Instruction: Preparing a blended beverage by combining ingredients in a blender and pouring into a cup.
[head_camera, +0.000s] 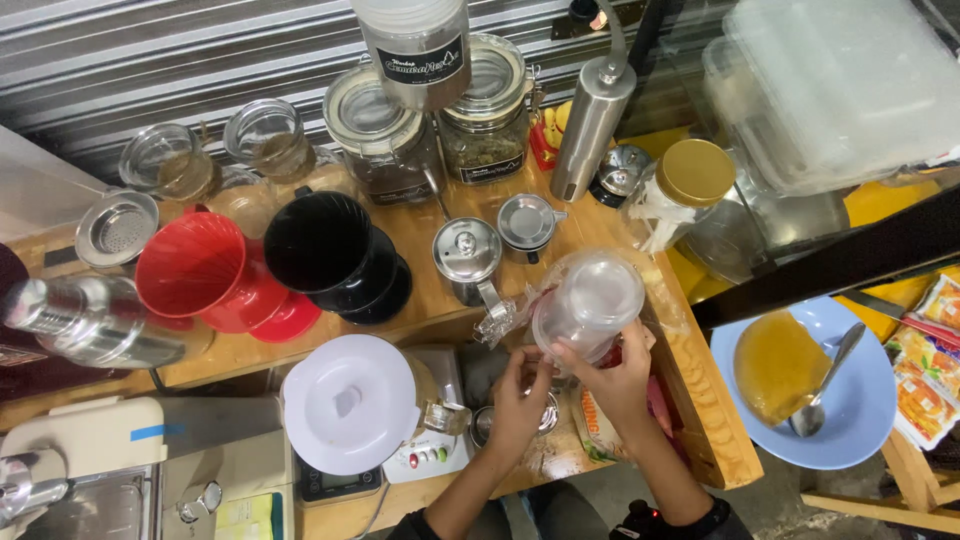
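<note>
Hands both wrapped around a stack of clear plastic cups (588, 305) in a loose plastic sleeve, held tilted over the front edge of the wooden bench (690, 380). Left hand (520, 400) grips the bottom, right hand (622, 378) the side. Blender (350, 403) sits just to the left, red funnel (205, 268) and black funnel (325, 245) behind it.

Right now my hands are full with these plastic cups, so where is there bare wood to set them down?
The clearest patch is the wooden shelf between the black dripper and the small steel pot. A narrower strip runs along the right edge by the gold-lidded jar. The back row of glass jars and the red dripper side are crowded.
</note>
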